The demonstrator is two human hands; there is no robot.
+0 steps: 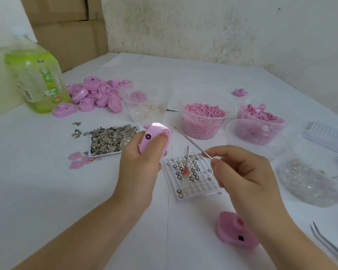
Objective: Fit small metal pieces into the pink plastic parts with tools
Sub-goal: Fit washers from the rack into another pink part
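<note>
My left hand (140, 170) grips a pink plastic part (154, 136) upright above the table, thumb across its face. Between thumb and forefinger, my right hand (242, 176) pinches a thin metal needle tool (193, 143) whose tip points up-left, close to the pink part. Below both hands lies a white grid tray (201, 188) with small metal rings in some cells and a red-handled pick (185, 172) resting on it. A flat tray of small metal pieces (110, 140) sits left of the held part. Another pink part (235, 231) lies by my right wrist.
A heap of pink parts (98, 96) and a green bottle (36, 78) stand at the back left. Clear tubs of pink pellets (203, 119) and pink bits (260, 115) sit at the back right. Tweezers (328, 244) lie at the right edge, a clear bag (308, 184) beside them.
</note>
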